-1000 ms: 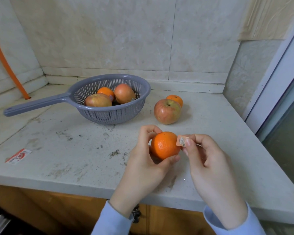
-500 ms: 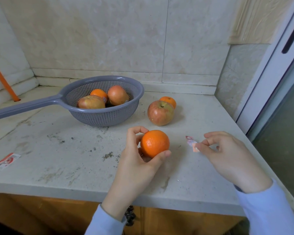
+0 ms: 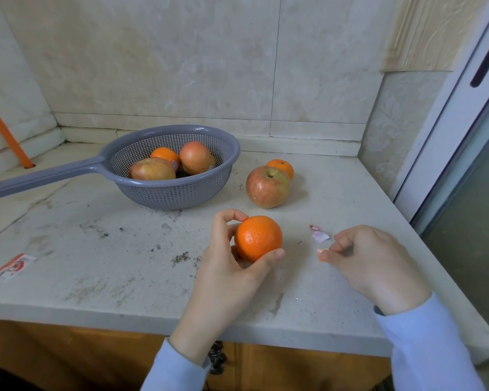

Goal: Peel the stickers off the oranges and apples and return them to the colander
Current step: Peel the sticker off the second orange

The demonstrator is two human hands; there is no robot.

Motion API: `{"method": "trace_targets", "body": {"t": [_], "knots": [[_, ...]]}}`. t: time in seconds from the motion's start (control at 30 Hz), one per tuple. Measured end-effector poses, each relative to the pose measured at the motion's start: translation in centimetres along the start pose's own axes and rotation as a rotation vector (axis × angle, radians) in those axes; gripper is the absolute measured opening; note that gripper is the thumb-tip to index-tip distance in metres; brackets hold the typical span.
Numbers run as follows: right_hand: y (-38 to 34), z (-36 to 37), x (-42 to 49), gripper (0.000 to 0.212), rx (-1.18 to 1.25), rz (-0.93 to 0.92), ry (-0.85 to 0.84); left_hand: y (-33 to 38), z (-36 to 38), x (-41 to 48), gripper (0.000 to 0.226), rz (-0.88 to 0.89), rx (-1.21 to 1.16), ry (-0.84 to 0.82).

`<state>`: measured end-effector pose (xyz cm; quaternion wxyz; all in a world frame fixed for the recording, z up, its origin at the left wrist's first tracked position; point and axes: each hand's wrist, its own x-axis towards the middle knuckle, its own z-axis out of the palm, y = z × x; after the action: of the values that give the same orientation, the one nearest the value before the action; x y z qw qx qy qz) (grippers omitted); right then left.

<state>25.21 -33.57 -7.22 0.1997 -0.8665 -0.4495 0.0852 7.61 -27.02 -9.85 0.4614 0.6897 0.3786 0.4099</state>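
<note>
My left hand grips a bare orange just above the counter, thumb and fingers curled round it. To its right, my right hand hovers low over the counter with loosely curled fingers and holds nothing. Two small peeled stickers lie on the counter just left of its fingertips. The grey colander stands at the back, handle pointing left, with two apples and an orange inside. An apple and another orange sit on the counter right of it.
A red and white label lies near the counter's left front. An orange hose runs down the left wall. The counter's front edge is close to me. A white door frame bounds the right side.
My right hand pulled the sticker off the orange, carried it right and let it go onto the counter. My left hand kept hold of the orange.
</note>
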Motion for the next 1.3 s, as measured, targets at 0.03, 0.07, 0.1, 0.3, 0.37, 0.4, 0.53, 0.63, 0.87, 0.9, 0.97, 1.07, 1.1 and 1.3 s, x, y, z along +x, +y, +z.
{"method": "trace_targets", "body": {"t": [0.03,0.07,0.1,0.3,0.37,0.4,0.53,0.63,0.87,0.9,0.97,1.07,1.1,1.3], "knots": [[-0.1,0.0,0.0,0.023,-0.001,0.002,0.002,0.0,0.0,0.0,0.055,0.0,0.005,0.0],[-0.1,0.0,0.0,0.027,-0.007,0.005,-0.001,0.0,0.0,0.0,0.055,0.001,0.008,0.002],[-0.2,0.1,0.0,0.03,-0.012,0.011,-0.004,0.0,0.0,0.0,0.055,0.0,0.01,0.003],[-0.3,0.5,0.4,0.015,-0.077,0.03,-0.015,0.0,0.0,0.0,0.055,-0.003,0.016,-0.005],[-0.3,0.4,0.4,0.019,-0.081,0.041,-0.013,0.0,0.0,0.0,0.055,-0.004,0.018,-0.01],[-0.2,0.3,0.5,0.024,-0.068,0.051,-0.008,0.0,0.0,0.0,0.055,-0.005,0.019,-0.011],[0.2,0.2,0.4,0.038,-0.018,0.058,-0.017,0.0,0.0,0.0,0.054,-0.01,0.022,-0.013],[0.1,0.0,0.1,0.032,0.049,-0.002,0.029,0.0,0.0,0.0,0.055,0.0,-0.004,-0.006],[-3.8,-3.4,-0.5,0.048,0.479,-0.258,-0.151,0.0,0.0,0.5,0.062,0.144,-0.046,0.004],[-4.4,-3.6,-0.2,0.057,0.437,-0.275,-0.242,0.1,0.0,0.6,0.062,0.172,-0.049,0.006],[-5.4,-3.7,0.6,0.065,0.394,-0.326,-0.333,0.7,0.0,1.2,0.06,0.225,-0.038,0.012],[-6.5,-4.3,2.0,0.045,0.471,-0.407,-0.381,2.1,-0.3,2.6,0.058,0.299,0.024,0.042],[-6.8,-4.6,2.4,0.042,0.499,-0.42,-0.376,2.7,-0.4,3.2,0.06,0.309,0.06,0.053],[-8.2,-5.6,6.0,0.014,0.729,-0.288,-0.164,5.4,-1.5,8.4,0.053,0.374,0.296,0.095]]}}
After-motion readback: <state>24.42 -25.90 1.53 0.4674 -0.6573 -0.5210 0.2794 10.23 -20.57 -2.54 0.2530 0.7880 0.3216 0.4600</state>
